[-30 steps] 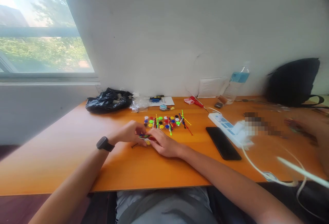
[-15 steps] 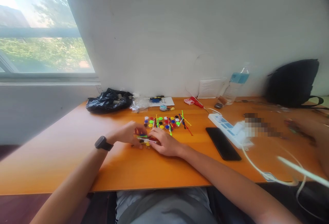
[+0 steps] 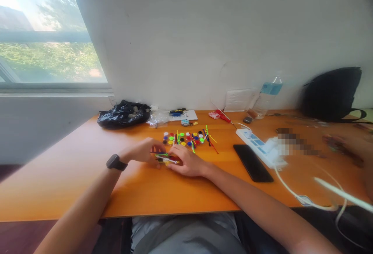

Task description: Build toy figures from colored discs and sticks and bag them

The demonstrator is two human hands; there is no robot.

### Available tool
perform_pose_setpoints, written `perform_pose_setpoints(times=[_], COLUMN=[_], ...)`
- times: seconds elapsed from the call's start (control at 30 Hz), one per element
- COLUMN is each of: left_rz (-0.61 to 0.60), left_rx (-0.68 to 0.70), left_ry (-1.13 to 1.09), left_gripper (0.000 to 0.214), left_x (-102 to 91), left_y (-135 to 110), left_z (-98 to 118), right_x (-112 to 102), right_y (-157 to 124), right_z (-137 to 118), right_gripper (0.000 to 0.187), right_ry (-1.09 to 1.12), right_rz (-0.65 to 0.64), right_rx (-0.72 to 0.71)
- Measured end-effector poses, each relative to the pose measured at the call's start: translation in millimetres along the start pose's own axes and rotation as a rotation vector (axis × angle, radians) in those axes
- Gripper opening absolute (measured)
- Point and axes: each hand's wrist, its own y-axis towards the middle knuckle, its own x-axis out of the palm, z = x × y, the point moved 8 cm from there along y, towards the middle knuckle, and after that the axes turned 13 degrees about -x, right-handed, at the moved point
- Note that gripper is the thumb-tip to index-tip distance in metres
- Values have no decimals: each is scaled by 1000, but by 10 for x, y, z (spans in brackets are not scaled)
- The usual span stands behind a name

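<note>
Both hands are close together low over the table, curled round a small cluster of plastic sticks in green, white, yellow and dark colours. My left hand, with a black watch on its wrist, is closed round the left side, its thumb below. From the right, my right hand has its fingers bent over the other end. The fingers hide part of the cluster, so how its pieces join cannot be made out. Just beyond lie coloured round discs in rows, with loose sticks among and beside them.
A black phone and a white power strip with cables lie to the right. Behind are a black plastic bag, a round tin, a bottle and a backpack. Another person's blurred hand is at far right.
The cluster has turned slightly between my fingers, and its white stick now points a little more to the right. Both hands have shifted only slightly. The other person's hand has moved a little.
</note>
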Motion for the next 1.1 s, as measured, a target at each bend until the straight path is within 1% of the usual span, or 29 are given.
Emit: perform_pose_setpoints(times=[0.1, 0.17, 0.33, 0.47, 0.7, 0.93, 1.1], left_rz=[9, 6, 28, 24, 33, 46, 59], left_rx=[10, 12, -9, 12, 55, 57, 53], left_ry=[12, 21, 39, 10, -25, -33, -19], left_gripper=[56, 57, 57, 49, 44, 50, 48], left_x=[11, 29, 56, 79, 96, 84, 79], left_y=[1, 3, 11, 10, 16, 8, 9], left_z=[35, 66, 108, 135, 162, 161, 157], right_x=[-8, -8, -1, 8, 19, -25, -25], right_y=[13, 18, 23, 29, 40, 36, 32], right_z=[-6, -2, -3, -6, -22, -32, -43], right_gripper=[35, 37, 32, 29, 23, 30, 31], right_ry=[-11, -21, -13, -9, 12, -9, -12], right_rz=[-27, -38, -32, -36, -13, 11, 21], right_rx=[-5, -3, 1, 18, -8, 5, 9])
